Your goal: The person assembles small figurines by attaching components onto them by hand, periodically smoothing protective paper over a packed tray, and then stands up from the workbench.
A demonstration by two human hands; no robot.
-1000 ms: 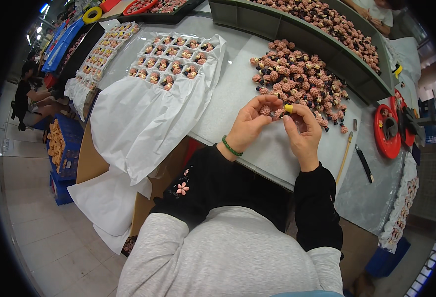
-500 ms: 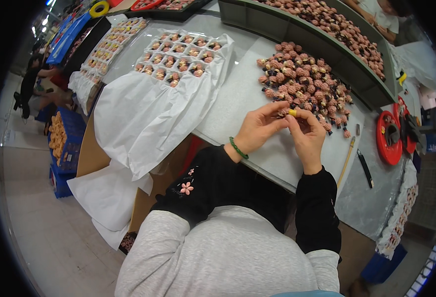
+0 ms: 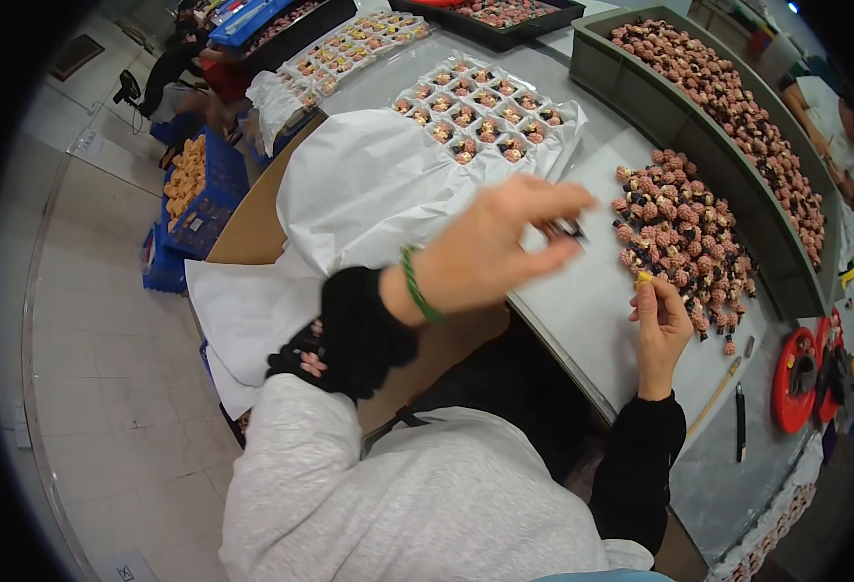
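Note:
My left hand [image 3: 490, 242], blurred by motion, is raised over the white table between the pile and the wrapped tray. Between its thumb and fingers is a small pink-and-dark figurine [image 3: 565, 231], partly hidden by the fingers. My right hand [image 3: 664, 338] rests by the near edge of the pile and pinches a small yellow piece [image 3: 644, 277]. Beside it lies a heap of small figurines [image 3: 684, 218] with knobbly pink tops and dark bases. Beyond my left hand, a white celled tray [image 3: 425, 136] holds several similar figurines, one per cell, on thin white sheeting [image 3: 349, 175].
A long grey-green bin [image 3: 699, 121] full of figurines borders the pile. At right lie a wooden stick [image 3: 713, 403], a black pen-like tool [image 3: 740, 422] and a red round dish [image 3: 793, 378]. Blue crates [image 3: 215, 199] stand on the floor at left. Another person's arm [image 3: 820, 136] shows behind the bin.
My hands have parted. The left has moved away leftward with the figurine; the right stays near the pile with the yellow piece. The whole view has swung left.

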